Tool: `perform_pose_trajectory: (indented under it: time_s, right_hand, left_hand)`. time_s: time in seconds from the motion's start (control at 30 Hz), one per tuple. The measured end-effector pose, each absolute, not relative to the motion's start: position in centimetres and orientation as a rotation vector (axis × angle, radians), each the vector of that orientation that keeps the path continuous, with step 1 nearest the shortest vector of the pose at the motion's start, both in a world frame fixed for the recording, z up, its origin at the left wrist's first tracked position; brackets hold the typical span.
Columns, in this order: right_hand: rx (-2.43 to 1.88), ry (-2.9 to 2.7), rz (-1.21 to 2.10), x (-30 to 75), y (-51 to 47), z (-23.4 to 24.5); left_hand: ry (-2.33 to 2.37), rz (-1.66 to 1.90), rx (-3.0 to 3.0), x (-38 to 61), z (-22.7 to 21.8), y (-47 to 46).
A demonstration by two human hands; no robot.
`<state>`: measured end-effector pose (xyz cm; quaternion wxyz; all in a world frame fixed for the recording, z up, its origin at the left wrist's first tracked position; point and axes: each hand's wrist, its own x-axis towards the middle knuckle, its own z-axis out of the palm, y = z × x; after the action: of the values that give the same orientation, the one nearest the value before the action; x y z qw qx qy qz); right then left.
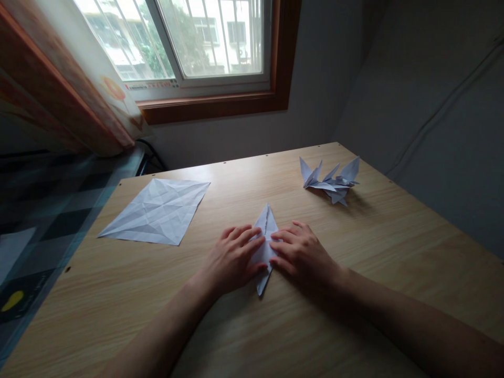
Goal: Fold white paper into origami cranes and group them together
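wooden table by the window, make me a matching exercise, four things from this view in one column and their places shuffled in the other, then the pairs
1. long white folded-paper diamond
2. creased white paper sheet
3. pointed white folded-paper figures
4. orange-and-white floral curtain

A. near the far right corner of the pale wooden table
B. hanging by the window
C. under the fingers of the left hand and right hand
D. opened out near the table's left edge

1-C, 2-D, 3-A, 4-B
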<state>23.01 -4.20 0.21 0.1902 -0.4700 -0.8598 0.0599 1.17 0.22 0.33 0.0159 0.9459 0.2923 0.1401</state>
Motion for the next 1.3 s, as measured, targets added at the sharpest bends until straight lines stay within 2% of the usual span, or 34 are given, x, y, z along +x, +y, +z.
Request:
perform_pose_trajectory:
  time_s: [0.3, 0.7, 0.93, 1.3]
  right_hand:
    - [-1.469, -2.436, 0.022, 22.5, -4.5, 1.1]
    - [-1.491, -2.530, -0.073, 24.2, -3.5, 1.1]
    - [-1.398, -2.460, -0.213, 23.6, -3.7, 0.6]
    - [-1.148, -2.481, 0.187, 23.4, -3.1, -0.1]
  left_hand:
    - [0.896, 0.452, 2.939, 1.1, 0.1, 0.4]
    - [0.528, 0.626, 2.967, 1.5, 0.2, -0.3]
    - [0.620, 0.665, 3.019, 2.1, 0.5, -0.4]
    - [0.746, 0.737, 2.939, 1.8, -0.2, -0.1]
